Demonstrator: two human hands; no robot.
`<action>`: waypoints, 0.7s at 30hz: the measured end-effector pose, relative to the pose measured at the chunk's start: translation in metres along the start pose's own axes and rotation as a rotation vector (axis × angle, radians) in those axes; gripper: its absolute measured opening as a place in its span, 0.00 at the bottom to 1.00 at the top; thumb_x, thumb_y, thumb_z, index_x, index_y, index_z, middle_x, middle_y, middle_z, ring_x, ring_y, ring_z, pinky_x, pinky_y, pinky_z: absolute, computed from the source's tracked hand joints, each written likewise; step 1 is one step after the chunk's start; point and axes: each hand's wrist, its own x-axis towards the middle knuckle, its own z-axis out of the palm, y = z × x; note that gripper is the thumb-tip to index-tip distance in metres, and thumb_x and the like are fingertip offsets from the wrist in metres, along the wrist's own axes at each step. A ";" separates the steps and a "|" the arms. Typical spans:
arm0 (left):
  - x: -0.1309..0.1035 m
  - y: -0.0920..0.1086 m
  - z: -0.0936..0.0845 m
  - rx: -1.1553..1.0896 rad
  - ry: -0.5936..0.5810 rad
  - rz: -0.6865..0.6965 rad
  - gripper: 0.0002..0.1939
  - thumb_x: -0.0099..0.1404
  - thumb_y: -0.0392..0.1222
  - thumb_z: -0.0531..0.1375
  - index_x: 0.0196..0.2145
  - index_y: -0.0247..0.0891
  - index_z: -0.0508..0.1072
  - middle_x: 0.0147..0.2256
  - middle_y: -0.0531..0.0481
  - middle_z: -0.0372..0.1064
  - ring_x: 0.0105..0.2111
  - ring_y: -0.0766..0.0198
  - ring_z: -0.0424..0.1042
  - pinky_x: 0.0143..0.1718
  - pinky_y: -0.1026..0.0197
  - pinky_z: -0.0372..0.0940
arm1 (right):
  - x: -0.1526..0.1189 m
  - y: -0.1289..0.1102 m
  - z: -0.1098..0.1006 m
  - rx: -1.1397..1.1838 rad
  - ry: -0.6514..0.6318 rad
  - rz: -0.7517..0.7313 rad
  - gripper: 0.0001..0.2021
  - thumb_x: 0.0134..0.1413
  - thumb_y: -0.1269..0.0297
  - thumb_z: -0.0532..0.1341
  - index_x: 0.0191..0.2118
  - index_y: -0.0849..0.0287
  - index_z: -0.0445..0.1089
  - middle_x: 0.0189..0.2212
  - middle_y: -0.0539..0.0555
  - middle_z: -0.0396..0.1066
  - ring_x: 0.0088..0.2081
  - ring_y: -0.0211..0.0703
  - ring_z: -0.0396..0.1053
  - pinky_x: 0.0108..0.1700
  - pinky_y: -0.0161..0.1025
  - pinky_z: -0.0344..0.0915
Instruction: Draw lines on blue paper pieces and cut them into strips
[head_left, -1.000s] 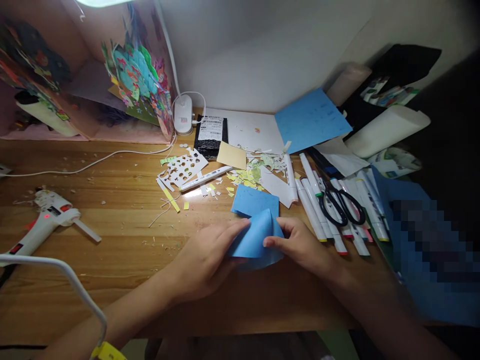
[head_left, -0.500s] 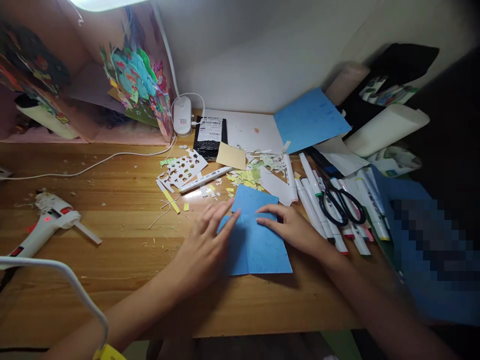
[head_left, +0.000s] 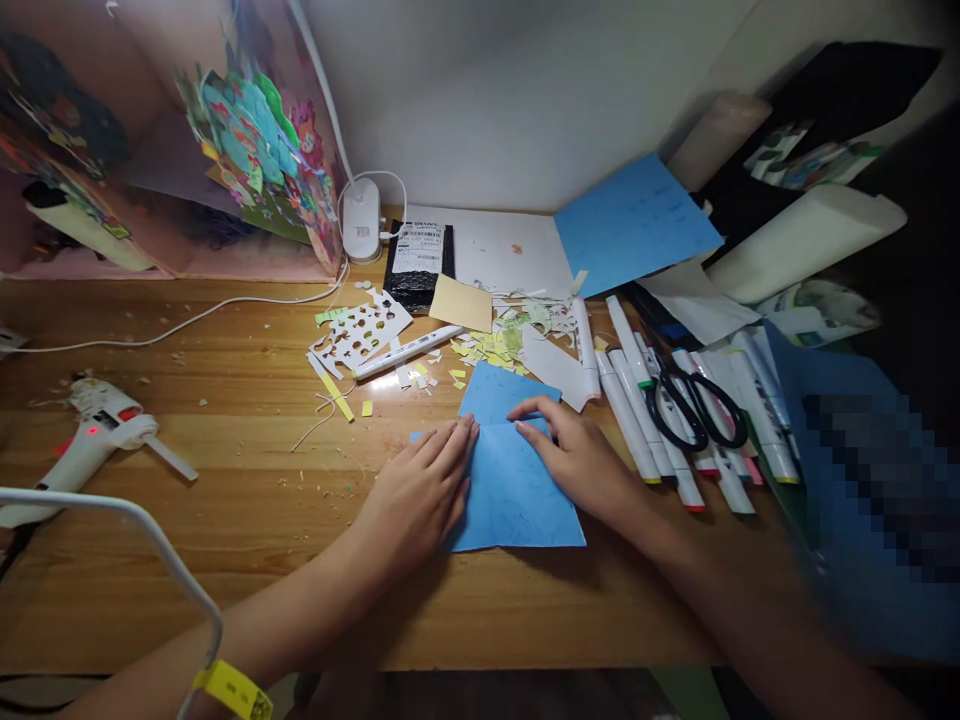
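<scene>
Glue gun: a white one (head_left: 82, 450) is lying at the far left of the bench (head_left: 247, 420), a red light glowing on it.
My left hand: I am laying it (head_left: 416, 490) flat over the left part of the blue sheet (head_left: 517, 490), fingers close together and pointing far. This grip is not clamping anything; it is resting on the paper from above.
Blue sheet: it is lying open on the near middle of the bench, between and under my hands. A second ago it was curling up between them, so now I am having it spread out and steadied from both sides. It is looking matt and lightly wrinkled, with darker marks on its right part and a sliver showing left of my fingers.
Small blue piece: another piece (head_left: 502, 388) is lying just beyond, meeting the sheet's far edge; I cannot tell how much is overlapping.
Pale scraps: these (head_left: 491, 350) are scattering on the far side of the blue piece.
My right hand: I am touching the sheet near its far edge with this one (head_left: 577, 455), thumb and forefinger bent and slightly apart, pinching nothing that I can make out.
Markers and scissors: the white markers (head_left: 626, 410) are lying to the right, black-handled scissors (head_left: 681, 444) resting on top.
</scene>
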 end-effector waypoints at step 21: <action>-0.011 0.001 -0.005 -0.028 0.101 -0.010 0.27 0.70 0.37 0.45 0.64 0.29 0.47 0.64 0.40 0.47 0.63 0.56 0.48 0.61 0.50 0.50 | -0.006 0.002 -0.011 0.412 -0.090 0.044 0.19 0.54 0.55 0.59 0.51 0.53 0.60 0.20 0.44 0.58 0.21 0.37 0.60 0.21 0.32 0.54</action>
